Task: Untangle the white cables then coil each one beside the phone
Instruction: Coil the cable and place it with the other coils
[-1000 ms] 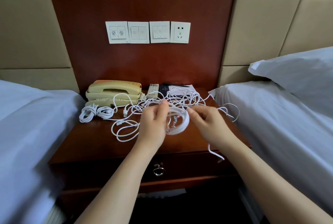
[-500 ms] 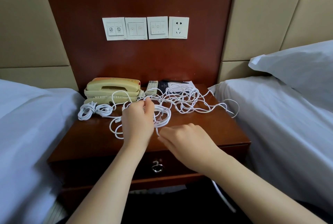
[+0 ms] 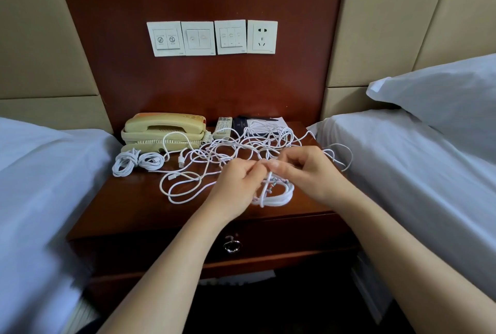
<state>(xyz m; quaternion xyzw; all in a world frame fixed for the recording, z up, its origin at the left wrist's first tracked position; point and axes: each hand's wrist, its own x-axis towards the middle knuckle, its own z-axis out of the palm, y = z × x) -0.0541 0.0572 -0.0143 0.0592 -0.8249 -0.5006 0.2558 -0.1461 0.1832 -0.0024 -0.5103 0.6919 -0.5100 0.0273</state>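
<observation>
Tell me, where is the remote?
In the head view, the remote lies at the back of the nightstand, just right of the phone and left of a dark booklet.

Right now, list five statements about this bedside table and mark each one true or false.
1. Two coiled cables lie by the phone. True.
2. The left hand and the right hand both hold a cable bundle. True.
3. The remote lies left of the phone. False: it lies to the phone's right.
4. A plug sits in the wall socket. False: nothing is plugged in.
5. Every cable is coiled. False: a loose tangle lies behind the hands.
</observation>
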